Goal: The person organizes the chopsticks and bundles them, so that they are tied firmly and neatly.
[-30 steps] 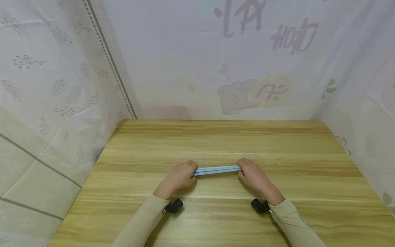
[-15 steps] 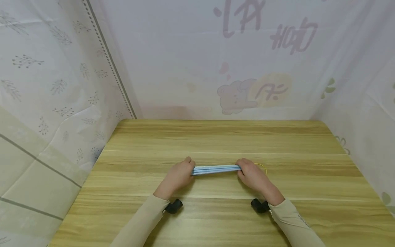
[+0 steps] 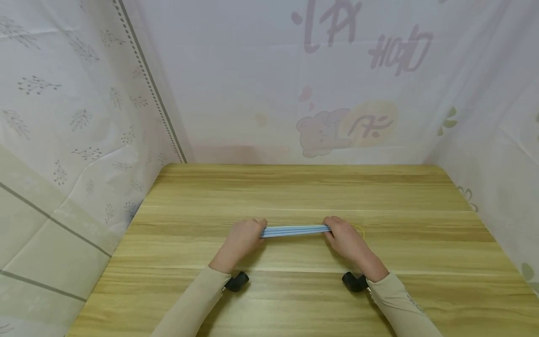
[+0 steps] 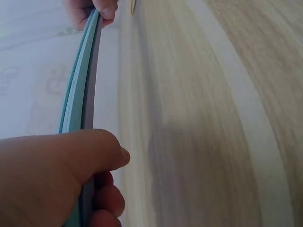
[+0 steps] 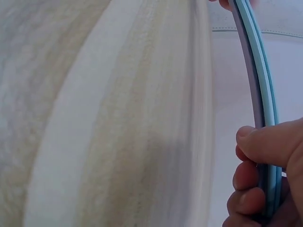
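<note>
Between the two hands a long, flat, light blue layered strip [image 3: 294,230] is held above the table; its exact kind cannot be told. My left hand [image 3: 244,238] grips its left end, the thumb [image 4: 106,149] on one side and curled fingers on the other. At the right end my right hand [image 3: 346,238] holds it likewise, thumb [image 5: 270,142] and fingers wrapped round the layers. Both wrist views show several thin layers stacked edge to edge, bluish green with a greyish purple outer one. A thin yellow loop [image 3: 360,228] shows beyond the right hand. Both ends are hidden in the hands.
The wood-grain table [image 3: 294,192] stretches behind and around the hands. Pale printed curtains [image 3: 252,93] hang at the back and both sides. Black wrist-worn devices [image 3: 237,281] stick out below the beige sleeves [image 3: 198,299].
My left hand rises a little, then lowers again and turns slightly, and the strip's layered edge shows a bit differently. The right hand stays almost still. Both keep their grip.
</note>
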The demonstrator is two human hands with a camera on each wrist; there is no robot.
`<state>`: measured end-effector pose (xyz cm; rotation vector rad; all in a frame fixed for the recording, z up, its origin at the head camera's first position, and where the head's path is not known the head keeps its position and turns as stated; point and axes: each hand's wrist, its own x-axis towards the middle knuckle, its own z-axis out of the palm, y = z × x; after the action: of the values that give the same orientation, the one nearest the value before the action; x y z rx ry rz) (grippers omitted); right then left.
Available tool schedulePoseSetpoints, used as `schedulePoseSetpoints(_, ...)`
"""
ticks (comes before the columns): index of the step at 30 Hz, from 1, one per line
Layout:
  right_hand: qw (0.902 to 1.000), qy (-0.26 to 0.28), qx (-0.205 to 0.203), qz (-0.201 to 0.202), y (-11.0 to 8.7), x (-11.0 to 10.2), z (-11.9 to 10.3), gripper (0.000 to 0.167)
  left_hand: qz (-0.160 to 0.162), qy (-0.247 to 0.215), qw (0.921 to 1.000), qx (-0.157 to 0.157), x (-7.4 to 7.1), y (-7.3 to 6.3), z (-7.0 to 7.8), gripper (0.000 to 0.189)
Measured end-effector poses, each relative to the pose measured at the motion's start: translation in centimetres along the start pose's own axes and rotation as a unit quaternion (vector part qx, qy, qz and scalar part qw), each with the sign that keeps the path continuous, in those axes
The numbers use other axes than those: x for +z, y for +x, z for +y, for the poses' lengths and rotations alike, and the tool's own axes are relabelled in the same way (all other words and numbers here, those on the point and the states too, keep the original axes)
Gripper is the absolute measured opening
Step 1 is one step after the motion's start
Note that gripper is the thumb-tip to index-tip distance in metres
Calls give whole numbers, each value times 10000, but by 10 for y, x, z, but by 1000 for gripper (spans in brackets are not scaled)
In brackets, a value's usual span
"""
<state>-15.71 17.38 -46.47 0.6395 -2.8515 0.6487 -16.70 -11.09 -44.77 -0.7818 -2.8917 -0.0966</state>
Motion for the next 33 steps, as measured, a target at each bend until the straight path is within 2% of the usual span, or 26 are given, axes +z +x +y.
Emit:
schedulePoseSetpoints(7, 9992, 257, 94, 274, -1, -1, -2, 11, -222, -195, 9995, -99, -1, 4, 2, 25)
schedulePoseSetpoints(11, 9984, 344, 164, 422, -2, 0, -2, 12, -197, -124, 9997, -109, -3, 6, 3, 25)
schedulePoseSetpoints(17, 9973, 336, 97, 649, -1, 2, -3, 14, -20, 360, 9993, 17, -4, 7, 3, 28)
schedulePoseSetpoints(21, 9974, 276, 15, 664, 1, 3, -4, 15, 152, 590, 9981, 114, -5, 7, 0, 25)
schedulePoseSetpoints(24, 9973, 275, -32, 677, 1, 5, -4, 15, 203, 497, 9984, 184, -6, 6, -2, 26)
schedulePoseSetpoints(33, 9961, 367, -74, 802, 3, 3, -7, 12, 23, 220, 9994, 250, -4, 3, -5, 30)
